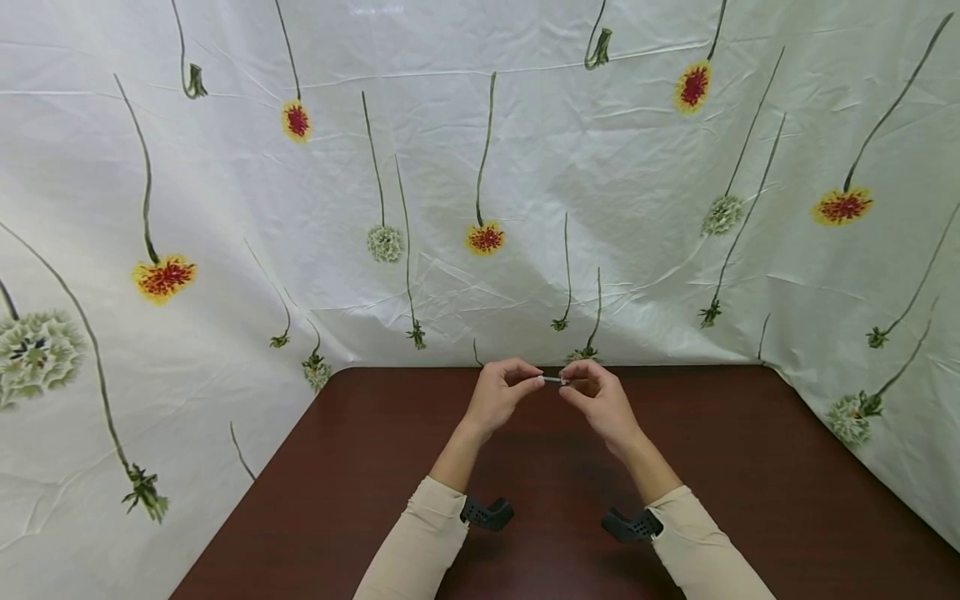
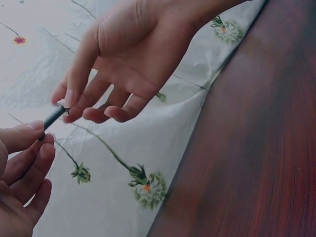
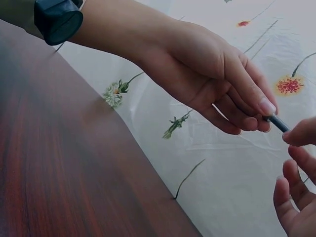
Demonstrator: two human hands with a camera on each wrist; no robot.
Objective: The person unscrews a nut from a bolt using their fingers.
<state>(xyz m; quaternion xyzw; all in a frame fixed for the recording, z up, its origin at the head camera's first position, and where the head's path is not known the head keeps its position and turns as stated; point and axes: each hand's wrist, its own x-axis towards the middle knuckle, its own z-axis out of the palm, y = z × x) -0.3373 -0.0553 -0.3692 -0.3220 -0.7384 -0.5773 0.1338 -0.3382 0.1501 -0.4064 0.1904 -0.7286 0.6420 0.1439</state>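
Above the far part of the table, both hands meet at a slim grey threaded bolt (image 1: 552,379). My left hand (image 1: 497,398) pinches one end of it between thumb and fingertips. At the other end, the thumb and forefinger of my right hand (image 1: 604,410) pinch a small silvery piece (image 2: 62,107); whether this is the bolt's head or a nut, I cannot tell. Between the fingertips in the left wrist view, the bolt's thread (image 2: 52,117) shows. Its end within the left fingers is hidden, also in the right wrist view, where the bolt (image 3: 280,123) appears short.
Below the hands lies a dark reddish-brown wooden table (image 1: 555,467). A white cloth (image 1: 427,283) printed with flowers hangs behind it and along its sides. Black devices are strapped to the left wrist (image 1: 487,512) and the right wrist (image 1: 633,525).
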